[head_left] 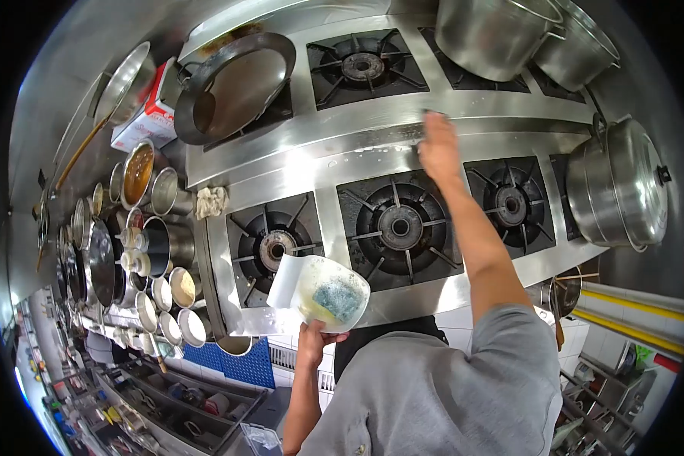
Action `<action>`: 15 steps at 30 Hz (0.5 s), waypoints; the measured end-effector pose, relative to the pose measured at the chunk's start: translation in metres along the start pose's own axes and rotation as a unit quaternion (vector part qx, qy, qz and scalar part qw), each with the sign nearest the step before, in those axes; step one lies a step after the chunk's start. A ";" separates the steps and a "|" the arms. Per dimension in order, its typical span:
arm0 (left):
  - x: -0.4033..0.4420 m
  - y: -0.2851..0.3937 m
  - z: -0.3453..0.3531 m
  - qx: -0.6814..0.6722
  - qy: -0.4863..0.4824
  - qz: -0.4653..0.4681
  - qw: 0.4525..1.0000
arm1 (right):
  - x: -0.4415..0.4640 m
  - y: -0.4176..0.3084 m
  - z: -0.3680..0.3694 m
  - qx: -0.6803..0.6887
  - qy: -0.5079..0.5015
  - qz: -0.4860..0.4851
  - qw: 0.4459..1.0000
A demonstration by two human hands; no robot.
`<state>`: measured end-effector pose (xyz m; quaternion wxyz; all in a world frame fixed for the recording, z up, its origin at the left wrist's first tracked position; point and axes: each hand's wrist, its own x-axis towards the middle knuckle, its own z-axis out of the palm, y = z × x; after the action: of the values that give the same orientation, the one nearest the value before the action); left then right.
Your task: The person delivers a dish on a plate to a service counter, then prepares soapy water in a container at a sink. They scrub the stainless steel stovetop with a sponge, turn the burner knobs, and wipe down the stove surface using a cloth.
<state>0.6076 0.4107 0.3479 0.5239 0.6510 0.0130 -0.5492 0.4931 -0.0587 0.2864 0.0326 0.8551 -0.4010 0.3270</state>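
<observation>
My left hand [319, 340] grips a white plastic container [356, 281] from below, near the stove's front edge. Tilted towards me, it shows a blue-green scouring pad [338, 300] among suds. My right hand [439, 146] reaches to the wet steel ledge [372, 140] between the front and back burner rows. Its fingers are close together, palm down. Dark edges show beside them, but what lies under the hand is hidden. Below and left of that hand is the middle front burner [400, 224].
A wok [239, 87] rests at the back left, and large steel pots [494, 38] stand at the back right. A lidded pot [619, 186] sits at the right end. Left of the stove are a crumpled cloth [211, 201], sauce containers [182, 287] and squeeze bottles [133, 251].
</observation>
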 end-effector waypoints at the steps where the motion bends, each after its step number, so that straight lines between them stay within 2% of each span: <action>1: -0.003 -0.004 0.002 -0.012 0.013 -0.001 1.000 | -0.006 0.017 -0.012 0.005 0.042 0.036 0.998; 4: -0.014 -0.011 0.006 -0.026 0.048 0.002 0.998 | -0.044 0.034 0.013 0.030 -0.172 0.187 0.967; 6: -0.026 -0.013 0.013 -0.012 0.062 0.017 0.998 | -0.055 0.009 0.036 0.100 -0.149 0.049 0.983; 8: -0.032 -0.019 0.016 -0.011 0.066 0.021 0.998 | -0.051 -0.022 0.062 0.185 -0.195 -0.055 0.962; 10: -0.035 -0.024 0.022 -0.005 0.055 -0.003 0.998 | -0.040 -0.042 0.079 0.195 -0.250 -0.164 0.934; 12: -0.036 -0.035 0.027 -0.035 0.068 -0.027 0.997 | -0.025 -0.021 0.087 0.183 -0.338 -0.198 0.902; 13: -0.038 -0.036 0.035 -0.052 0.086 -0.023 0.995 | -0.019 -0.005 0.077 0.190 -0.337 -0.161 0.908; 14: -0.039 -0.039 0.042 -0.068 0.105 -0.015 0.992 | -0.009 0.005 0.062 0.176 -0.401 -0.056 0.898; 15: -0.042 -0.043 0.046 -0.074 0.111 -0.020 0.991 | -0.009 0.004 0.059 0.171 -0.386 -0.073 0.903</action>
<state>0.5340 0.4213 0.3567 0.5553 0.6666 0.1243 -0.4815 0.5175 -0.0736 0.2344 -0.2476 0.9338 -0.2563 0.0312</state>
